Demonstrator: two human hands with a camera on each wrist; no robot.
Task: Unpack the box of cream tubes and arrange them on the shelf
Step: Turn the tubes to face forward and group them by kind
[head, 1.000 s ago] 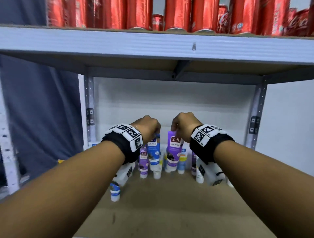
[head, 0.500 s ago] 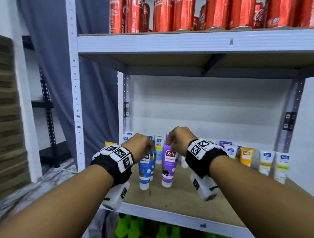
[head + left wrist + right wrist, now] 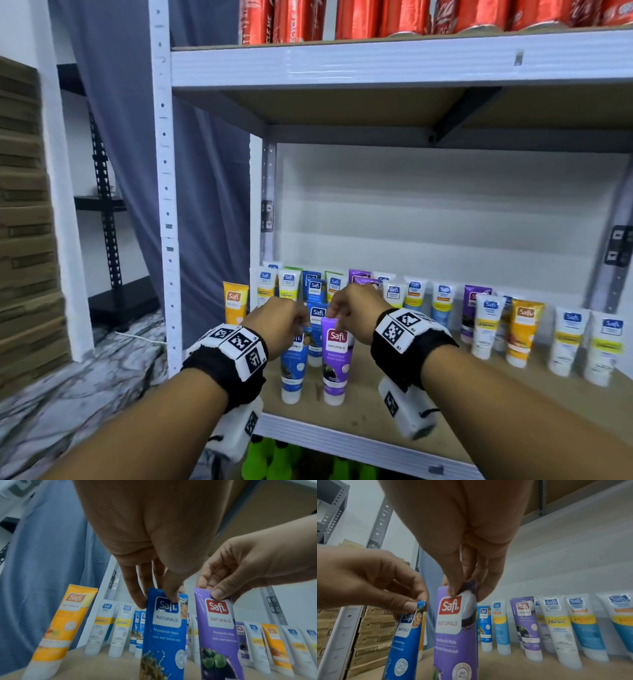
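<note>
The shelf point(image 3: 370, 404) carries a back row of upright cream tubes point(image 3: 442, 301). Near its front edge, the left hand point(image 3: 277, 322) pinches the blue tube point(image 3: 293, 363) by its top, and the right hand point(image 3: 356, 311) the purple tube point(image 3: 334, 363). Best to seat both caps flat, side by side, before letting go. No box shows.

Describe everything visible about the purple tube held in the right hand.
The purple tube is a glossy, plastic-looking Safi Naturals tube with a red logo patch, dark fruit artwork and a white cap at the bottom. It stands upright, cap down, near the shelf's front edge, right of a blue tube. The right hand pinches its flat crimped top.
</note>
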